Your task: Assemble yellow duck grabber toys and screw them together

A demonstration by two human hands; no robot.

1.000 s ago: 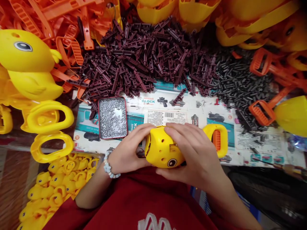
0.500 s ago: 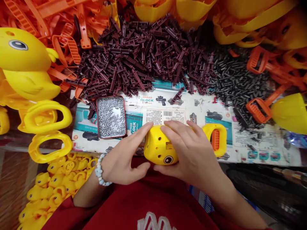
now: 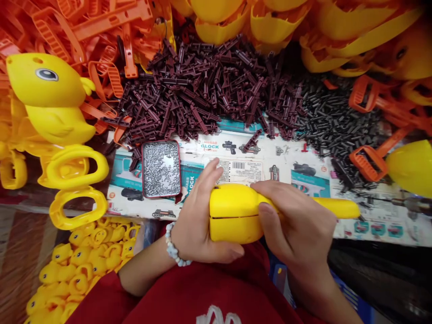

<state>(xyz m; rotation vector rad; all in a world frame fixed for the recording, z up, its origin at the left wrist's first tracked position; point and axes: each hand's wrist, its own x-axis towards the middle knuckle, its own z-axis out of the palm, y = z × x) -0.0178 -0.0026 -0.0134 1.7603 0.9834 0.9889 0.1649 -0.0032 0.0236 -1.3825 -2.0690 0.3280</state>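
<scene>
My right hand point(image 3: 297, 225) is wrapped round a yellow plastic duck toy point(image 3: 236, 213), thumb on its upper side. A thin seam runs along the toy's body, and its yellow handle point(image 3: 344, 208) sticks out to the right. My left hand point(image 3: 199, 220) rests its palm against the toy's left end. Its fingers are stretched out and point away from me, and its thumb lies along the near side. On the table behind my left hand stands a red-rimmed tray point(image 3: 143, 168) of small metal pins.
Dark maroon plastic parts point(image 3: 202, 85) and short black pieces point(image 3: 337, 121) lie heaped at the back. Orange parts point(image 3: 101, 27) and a yellow duck point(image 3: 50, 99) are at left. Below lie many small yellow ducks point(image 3: 77, 261). A tool's metal tip point(image 3: 411, 204) shows at right.
The duck toy has turned: its eye and screw holes faced up before, and now its seamed edge does. My left hand has shifted right, its palm now against the toy's end.
</scene>
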